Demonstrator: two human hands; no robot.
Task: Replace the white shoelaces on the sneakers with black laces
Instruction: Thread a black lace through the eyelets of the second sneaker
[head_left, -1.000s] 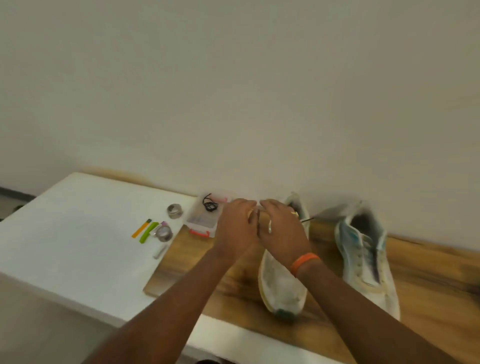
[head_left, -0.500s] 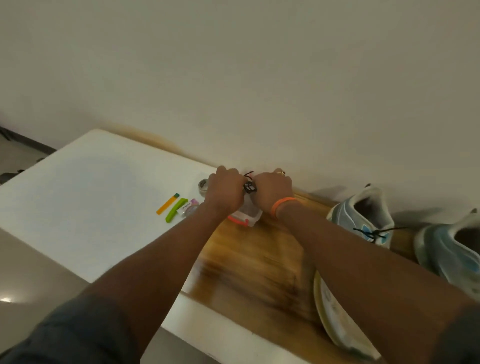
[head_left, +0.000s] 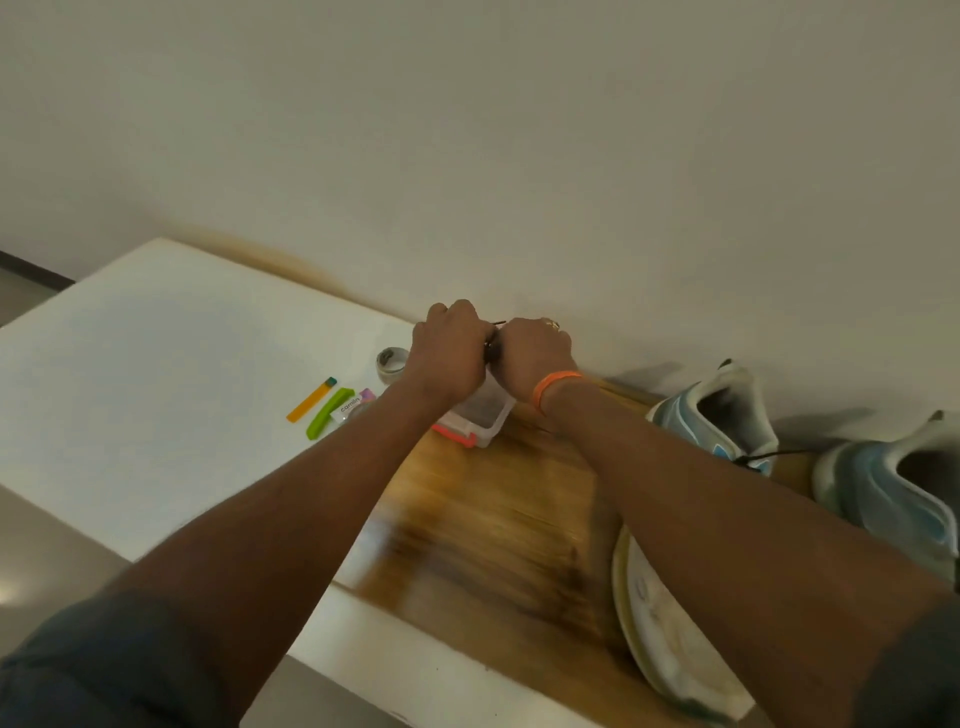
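Black lace (head_left: 492, 349) sits bunched between both fists, left hand (head_left: 451, 347) and right hand (head_left: 535, 354) with fingers curled round it, above a clear plastic box (head_left: 480, 415) on the worktop (head_left: 156, 364). Two sneakers (head_left: 717, 415) stand at three o'clock.

On the white table (head_left: 156, 395), a brown wooden board (head_left: 493, 519) lies to the right, with a small clear plastic box (head_left: 480, 415) at its far left corner. Left of the box lie a grey tape roll (head_left: 390, 364), a green clip (head_left: 330, 413) and an orange stick (head_left: 311, 400). Two pale blue-and-white sneakers (head_left: 727, 415) stand on the board's right part near the wall, one right of the other.
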